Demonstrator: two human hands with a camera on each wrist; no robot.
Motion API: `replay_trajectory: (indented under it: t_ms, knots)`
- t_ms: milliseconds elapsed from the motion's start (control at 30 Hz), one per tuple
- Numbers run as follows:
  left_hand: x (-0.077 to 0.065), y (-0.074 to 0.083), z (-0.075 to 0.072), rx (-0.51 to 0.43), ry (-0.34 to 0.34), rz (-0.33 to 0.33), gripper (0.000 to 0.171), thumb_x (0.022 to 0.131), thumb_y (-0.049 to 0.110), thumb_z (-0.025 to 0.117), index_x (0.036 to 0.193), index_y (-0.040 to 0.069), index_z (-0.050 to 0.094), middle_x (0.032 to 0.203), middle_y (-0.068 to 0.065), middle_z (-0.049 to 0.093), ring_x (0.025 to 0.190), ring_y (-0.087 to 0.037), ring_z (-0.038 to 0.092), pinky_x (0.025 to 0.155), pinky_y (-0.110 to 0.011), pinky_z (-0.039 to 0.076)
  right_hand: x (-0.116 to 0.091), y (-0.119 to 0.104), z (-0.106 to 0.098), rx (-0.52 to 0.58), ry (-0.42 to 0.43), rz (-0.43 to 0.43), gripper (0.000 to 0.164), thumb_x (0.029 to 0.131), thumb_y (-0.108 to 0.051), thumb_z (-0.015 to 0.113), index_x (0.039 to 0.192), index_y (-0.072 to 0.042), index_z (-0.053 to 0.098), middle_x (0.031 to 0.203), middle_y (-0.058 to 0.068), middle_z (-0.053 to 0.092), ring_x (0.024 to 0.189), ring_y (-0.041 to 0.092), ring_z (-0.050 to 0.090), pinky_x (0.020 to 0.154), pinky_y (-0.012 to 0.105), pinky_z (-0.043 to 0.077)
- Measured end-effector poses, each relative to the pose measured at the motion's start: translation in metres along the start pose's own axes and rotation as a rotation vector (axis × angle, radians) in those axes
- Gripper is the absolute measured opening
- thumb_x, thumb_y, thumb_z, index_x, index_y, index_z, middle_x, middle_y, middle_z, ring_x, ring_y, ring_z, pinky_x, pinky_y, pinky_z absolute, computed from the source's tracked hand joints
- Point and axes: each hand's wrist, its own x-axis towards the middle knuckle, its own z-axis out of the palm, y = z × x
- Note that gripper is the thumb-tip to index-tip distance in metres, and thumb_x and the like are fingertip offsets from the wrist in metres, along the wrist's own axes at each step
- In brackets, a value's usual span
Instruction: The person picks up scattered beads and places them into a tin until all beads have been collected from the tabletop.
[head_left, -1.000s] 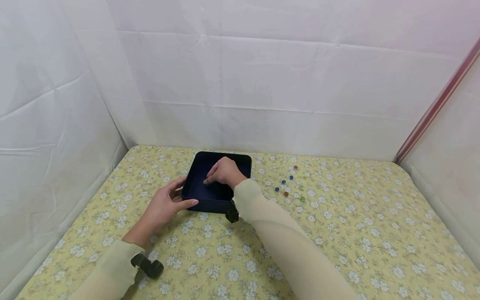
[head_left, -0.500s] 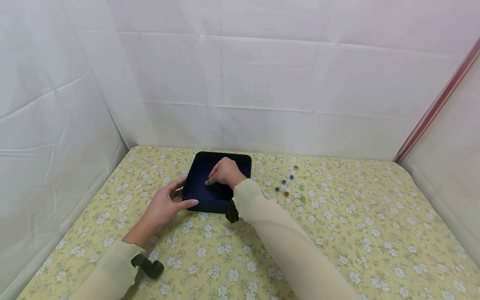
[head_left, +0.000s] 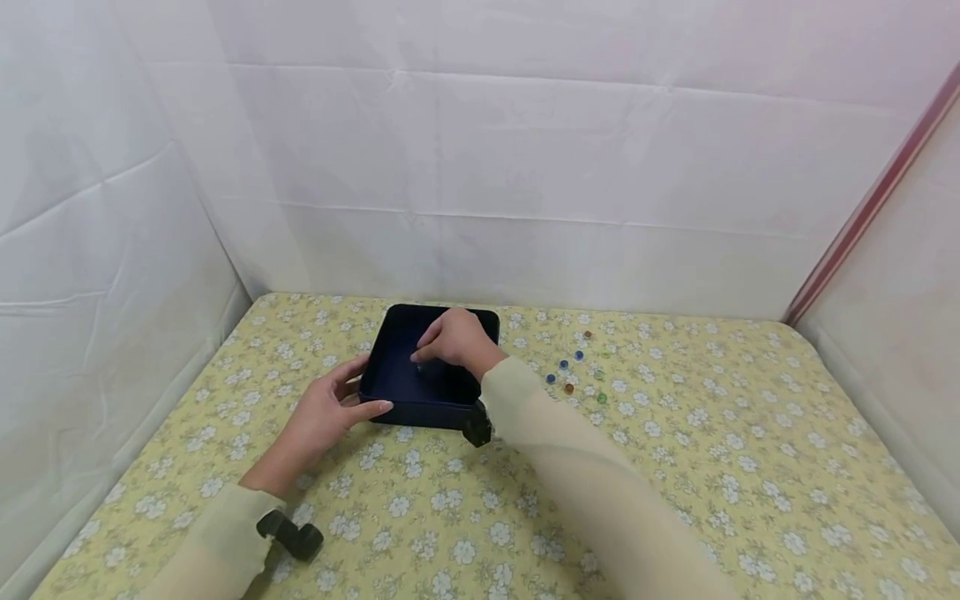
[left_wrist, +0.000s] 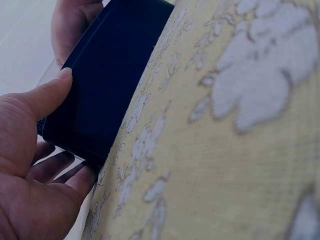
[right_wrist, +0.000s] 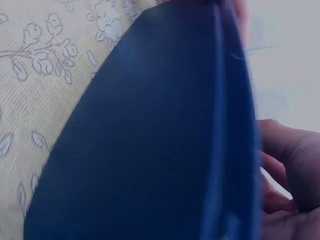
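A dark navy square box (head_left: pixel 386 379), open at the top, stands on the floral cloth. My left hand (head_left: pixel 322 417) grips its front left corner, the thumb on the front wall and the fingers along the left side; the left wrist view shows this hand (left_wrist: pixel 35 150) close up. Above the box floor, my right hand (head_left: pixel 453 340) has its thumb and fingers brought together. A small clear, bead-like piece (head_left: pixel 420 367) glints at its fingertips, mostly hidden by them. In the right wrist view the box wall (right_wrist: pixel 145 125) covers the fingertips.
Several small round glass-like pieces lie to the right of the box, among them a blue one (head_left: pixel 551 378), an amber one (head_left: pixel 569 388) and a green one (head_left: pixel 602 398). White sheeting (head_left: pixel 525 183) hangs behind and beside the table.
My right hand has risen slightly and shifted a little right within the box, and a clear glint now shows under its fingertips. The left hand keeps its grip on the box.
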Motion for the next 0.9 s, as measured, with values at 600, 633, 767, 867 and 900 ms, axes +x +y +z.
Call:
replay_trajectory:
  t_ms: [600,633,767,867,900]
  knots:
    - [0.002,-0.001,0.001,-0.003,0.004,-0.009,0.098,0.088,0.048,0.080,0.165,0.019,0.025,0.169,-0.014,0.028,0.148,-0.040,0.041,0.108,-0.052,0.051,-0.041,0.047,-0.042,0.264,0.106,-0.155,0.027,0.090,-0.032,0.081,0.112,-0.017,0.082,0.118,0.000,0.072,0.102,0.018,0.069,0.088,0.038,0.060]
    - [0.002,-0.001,0.001,-0.002,0.005,-0.008,0.098,0.088,0.048,0.080,0.165,0.019,0.025,0.169,-0.014,0.028,0.148,-0.040,0.041,0.108,-0.052,0.051,-0.043,0.052,-0.043,0.285,0.116,-0.160,0.026,0.090,-0.032,0.081,0.112,-0.017,0.082,0.117,-0.001,0.072,0.101,0.018,0.069,0.088,0.039,0.060]
    - [0.002,-0.002,0.001,0.000,0.006,-0.002,0.097,0.088,0.047,0.080,0.165,0.020,0.026,0.169,-0.013,0.028,0.148,-0.040,0.042,0.108,-0.052,0.052,-0.054,0.068,-0.049,0.345,0.149,-0.155,0.024,0.090,-0.033,0.081,0.111,-0.021,0.082,0.114,0.000,0.072,0.100,0.018,0.069,0.092,0.048,0.059]
    - [0.003,-0.002,0.000,0.001,0.007,-0.003,0.098,0.088,0.048,0.080,0.165,0.020,0.026,0.169,-0.014,0.028,0.148,-0.040,0.042,0.108,-0.052,0.052,-0.062,0.078,-0.051,0.355,0.173,-0.151,0.027,0.090,-0.035,0.082,0.112,-0.020,0.081,0.113,0.000,0.072,0.098,0.019,0.069,0.092,0.053,0.058]
    - [0.003,-0.002,0.000,0.000,0.007,-0.004,0.097,0.088,0.048,0.080,0.165,0.020,0.026,0.169,-0.014,0.028,0.148,-0.040,0.042,0.108,-0.052,0.052,-0.065,0.082,-0.052,0.357,0.181,-0.150,0.029,0.089,-0.035,0.082,0.113,-0.018,0.081,0.114,0.000,0.072,0.097,0.018,0.069,0.091,0.054,0.058]
